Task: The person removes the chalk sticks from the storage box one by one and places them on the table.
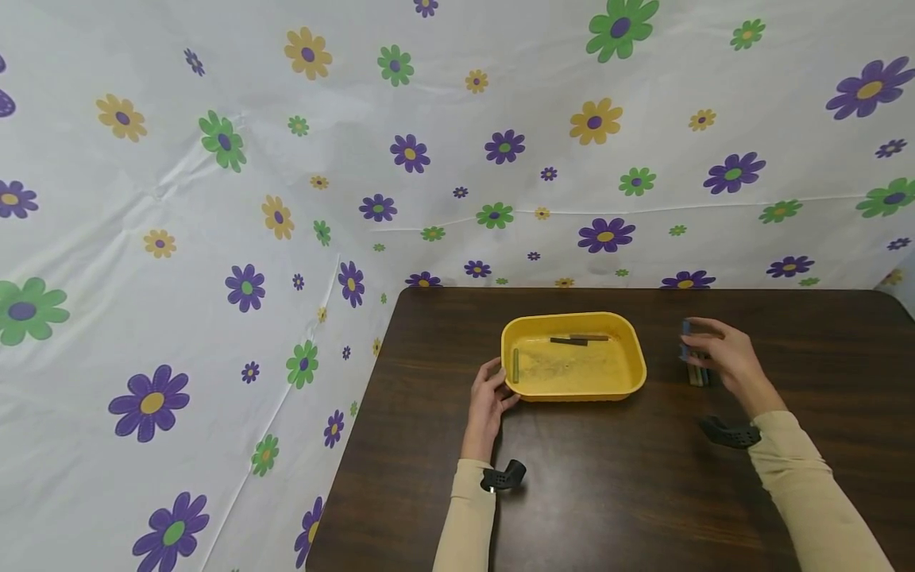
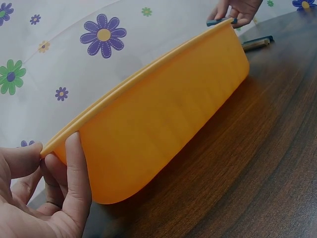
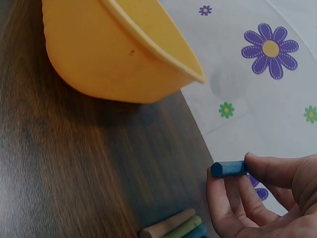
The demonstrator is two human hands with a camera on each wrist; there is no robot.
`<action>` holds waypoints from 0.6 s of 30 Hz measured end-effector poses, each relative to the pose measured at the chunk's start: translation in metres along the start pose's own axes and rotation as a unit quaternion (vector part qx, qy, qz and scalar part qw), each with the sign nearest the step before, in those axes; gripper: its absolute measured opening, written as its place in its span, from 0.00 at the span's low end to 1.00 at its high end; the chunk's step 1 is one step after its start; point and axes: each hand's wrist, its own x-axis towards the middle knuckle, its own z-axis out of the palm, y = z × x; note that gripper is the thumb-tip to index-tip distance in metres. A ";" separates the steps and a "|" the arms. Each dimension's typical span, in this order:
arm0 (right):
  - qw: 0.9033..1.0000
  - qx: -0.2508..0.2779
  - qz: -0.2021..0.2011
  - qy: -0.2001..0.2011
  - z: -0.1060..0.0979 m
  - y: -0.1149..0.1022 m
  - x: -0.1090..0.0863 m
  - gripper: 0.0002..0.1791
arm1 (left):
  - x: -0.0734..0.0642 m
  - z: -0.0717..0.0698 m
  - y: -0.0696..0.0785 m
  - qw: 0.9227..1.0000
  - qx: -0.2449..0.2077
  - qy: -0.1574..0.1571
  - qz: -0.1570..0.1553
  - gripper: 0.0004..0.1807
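Observation:
My left hand [image 1: 486, 403] grips the near left corner of a yellow plastic tub [image 1: 572, 396], thumb at the rim and fingers against the outer wall in the left wrist view. Inside the tub lie a black chalk stick [image 1: 569, 342], a brown one [image 1: 597, 338] and a green one [image 1: 516, 365] along the left side. Right of the tub, my right hand [image 1: 731, 359] pinches a blue chalk stick [image 3: 229, 169] between thumb and fingertips, held above the table. Below that hand several more chalk sticks [image 3: 174, 225] lie side by side.
The dark wooden table [image 1: 600, 485] ends at the back against a white flowered cloth [image 1: 529, 199], which also hangs along its left side. Each wrist carries a black camera mount, such as the left one [image 1: 504, 475].

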 end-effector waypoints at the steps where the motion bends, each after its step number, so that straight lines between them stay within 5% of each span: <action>1: 1.000 0.011 0.001 0.000 -0.002 0.001 -0.001 0.30 | 0.000 0.000 0.000 1.000 0.000 0.000 0.000 0.21; 8: 0.996 0.084 0.014 -0.003 -0.014 0.007 -0.006 0.17 | -0.003 0.001 0.001 1.000 -0.002 -0.001 0.004 0.21; 18: 0.995 0.091 0.026 0.016 -0.027 0.015 -0.009 0.17 | -0.003 0.003 0.002 1.000 -0.006 -0.002 0.002 0.20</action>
